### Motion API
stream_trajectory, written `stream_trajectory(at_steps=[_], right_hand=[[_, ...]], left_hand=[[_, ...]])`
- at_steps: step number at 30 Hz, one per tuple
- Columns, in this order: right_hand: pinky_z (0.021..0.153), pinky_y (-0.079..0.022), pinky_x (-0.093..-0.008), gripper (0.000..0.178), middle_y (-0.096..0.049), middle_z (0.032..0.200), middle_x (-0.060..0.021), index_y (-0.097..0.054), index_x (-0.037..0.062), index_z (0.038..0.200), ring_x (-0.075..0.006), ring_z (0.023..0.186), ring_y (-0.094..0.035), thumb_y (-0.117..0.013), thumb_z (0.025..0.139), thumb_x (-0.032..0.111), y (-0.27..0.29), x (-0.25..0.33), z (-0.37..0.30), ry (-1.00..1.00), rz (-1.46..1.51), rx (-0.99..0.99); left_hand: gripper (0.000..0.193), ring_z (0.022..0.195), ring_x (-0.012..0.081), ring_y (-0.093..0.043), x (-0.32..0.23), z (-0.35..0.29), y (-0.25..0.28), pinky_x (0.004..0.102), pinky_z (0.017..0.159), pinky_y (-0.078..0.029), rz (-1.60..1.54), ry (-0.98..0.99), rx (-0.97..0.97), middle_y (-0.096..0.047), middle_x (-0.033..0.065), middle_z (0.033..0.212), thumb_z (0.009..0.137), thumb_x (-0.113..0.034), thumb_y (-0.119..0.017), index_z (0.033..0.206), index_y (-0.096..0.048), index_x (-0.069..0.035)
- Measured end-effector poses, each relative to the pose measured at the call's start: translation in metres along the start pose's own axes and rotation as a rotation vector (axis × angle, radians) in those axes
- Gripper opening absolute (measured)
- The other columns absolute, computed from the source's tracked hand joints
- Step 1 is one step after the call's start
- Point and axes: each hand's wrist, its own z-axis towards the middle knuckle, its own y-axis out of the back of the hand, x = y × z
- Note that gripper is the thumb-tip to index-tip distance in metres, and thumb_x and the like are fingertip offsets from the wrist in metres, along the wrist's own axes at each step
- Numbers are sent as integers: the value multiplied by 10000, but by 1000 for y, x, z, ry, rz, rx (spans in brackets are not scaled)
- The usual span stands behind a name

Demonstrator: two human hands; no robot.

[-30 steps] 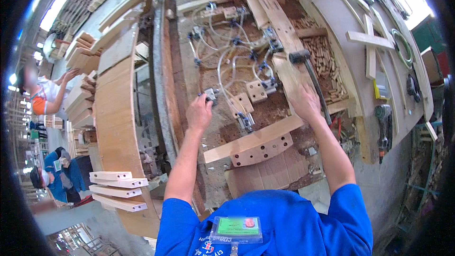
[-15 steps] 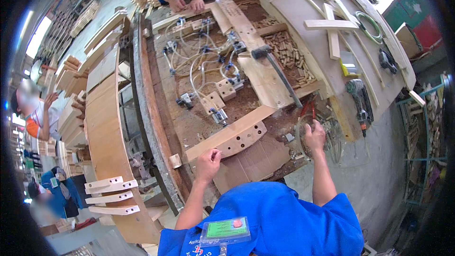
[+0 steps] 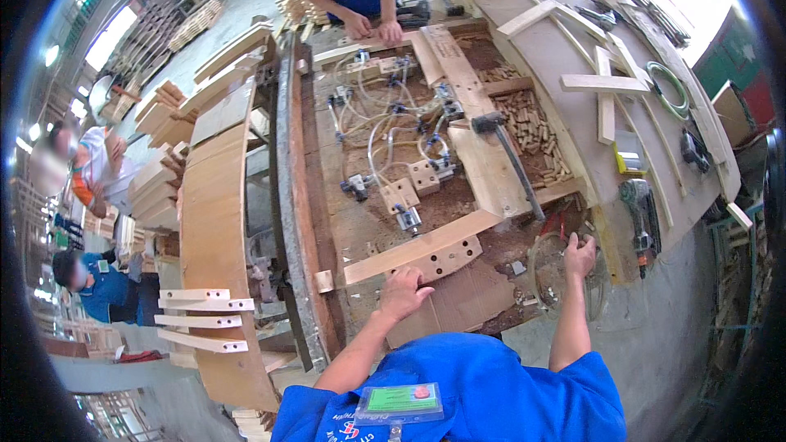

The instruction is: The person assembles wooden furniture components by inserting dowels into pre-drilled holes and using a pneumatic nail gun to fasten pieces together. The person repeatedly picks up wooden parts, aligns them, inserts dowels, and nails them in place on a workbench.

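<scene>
My left hand (image 3: 403,295) lies at the near edge of a curved wooden piece with dark holes (image 3: 446,257), fingertips against it and thumb apart. That piece sits against a plain wooden strip (image 3: 417,249) on the bench. To the right, my right hand (image 3: 580,257) has its fingers curled beside red-handled pliers (image 3: 553,223) and a loop of clear hose (image 3: 536,266). Whether anything is between those fingers is too small to make out. Below my left hand is a brown cardboard sheet (image 3: 467,303).
A hammer (image 3: 516,165) lies across a board. Clamps with clear tubes (image 3: 397,127) fill the bench's middle, beside wooden dowels (image 3: 528,131). A nail gun (image 3: 639,221) rests at right. Holed wooden pieces (image 3: 205,321) lie at left. A co-worker's hands (image 3: 374,29) are at the far end.
The view has shifted, so the bench appears further right and lower. My left hand has gone from a pinch to fingers laid against the curved wooden piece. My right hand stays near the pliers.
</scene>
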Motion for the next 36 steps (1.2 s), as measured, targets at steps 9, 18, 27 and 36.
stream_trajectory(at_steps=[9,18,27,36], right_hand=[[1032,-521,-505,510,-693,1280,-253,-672,40,1351,-428,1199,-660,-761,953,345,-14,2,14,239,48,95],[955,-565,-505,373,-759,1142,-245,-749,17,1180,-434,1065,-720,-775,889,249,-13,-12,3,132,78,-2],[838,-539,-508,180,-739,963,-201,-725,12,984,-424,954,-695,-736,847,128,8,-32,3,60,-11,-299],[939,-533,-547,388,-707,1169,-318,-671,-25,1238,-507,1088,-672,-698,976,260,26,-38,18,29,-142,-30]], left_hand=[[311,950,368,-697,-3,10,3,504,811,-550,23,77,79,-703,135,945,876,-340,-834,936,-642,-103],[293,874,359,-689,-9,10,-7,504,767,-541,39,86,71,-692,125,873,865,-328,-849,891,-657,-109],[304,859,346,-685,-3,8,-6,497,752,-535,9,92,74,-689,109,867,840,-323,-866,890,-655,-109],[300,914,341,-704,-3,7,1,494,794,-559,39,67,38,-702,107,924,883,-374,-820,924,-655,-127]])
